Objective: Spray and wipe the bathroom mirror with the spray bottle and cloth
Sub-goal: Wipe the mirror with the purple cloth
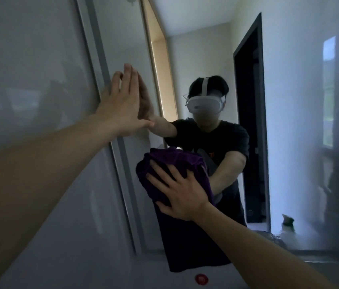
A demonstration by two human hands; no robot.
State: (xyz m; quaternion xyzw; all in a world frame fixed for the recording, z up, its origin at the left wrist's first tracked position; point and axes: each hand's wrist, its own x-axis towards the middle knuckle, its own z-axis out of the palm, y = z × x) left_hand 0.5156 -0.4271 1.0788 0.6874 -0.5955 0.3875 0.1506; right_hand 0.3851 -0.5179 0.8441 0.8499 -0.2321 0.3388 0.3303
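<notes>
Two hands are laid on the mirror. L hand is kept flat at its left edge. The cloth is pressed on it by R hand, fingers spread.

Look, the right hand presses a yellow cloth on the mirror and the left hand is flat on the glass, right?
No, the cloth is purple, not yellow; the head view shows it. The right hand does press it on the mirror, and the left hand is flat on the glass.
</notes>
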